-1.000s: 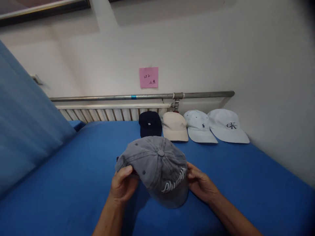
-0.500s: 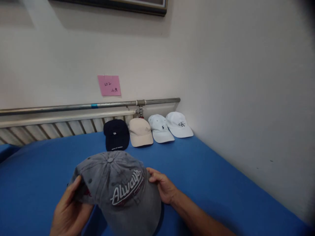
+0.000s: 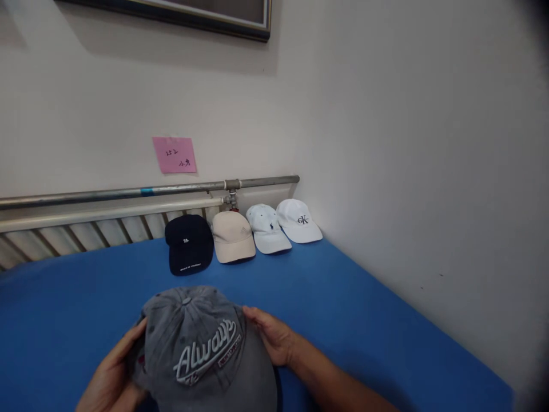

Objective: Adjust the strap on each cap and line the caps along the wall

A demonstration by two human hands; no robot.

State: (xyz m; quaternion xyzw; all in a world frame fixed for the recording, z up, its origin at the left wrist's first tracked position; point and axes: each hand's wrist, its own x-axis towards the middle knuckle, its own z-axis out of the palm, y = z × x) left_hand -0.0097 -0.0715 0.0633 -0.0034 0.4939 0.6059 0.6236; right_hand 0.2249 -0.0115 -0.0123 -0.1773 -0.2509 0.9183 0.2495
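A grey baseball cap with white "Always" lettering is held between both hands, its brim towards the lower right. My left hand grips the cap's left side, thumb on the outside and the other fingers partly hidden. On the opposite side, my right hand holds the cap near where brim and crown meet, with some fingertips out of sight behind it. Beyond it, in a row along the wall, lie a black cap, a beige cap, a pale cap with a small dark emblem and a white cap with dark letters.
The caps lie on a blue surface that meets a wall on the right. Behind it are a radiator and a metal pipe. A pink note and a framed picture are on the back wall.
The grey cap has shifted slightly left and down in view, still in both hands. The camera view has turned a little, moving the background left.
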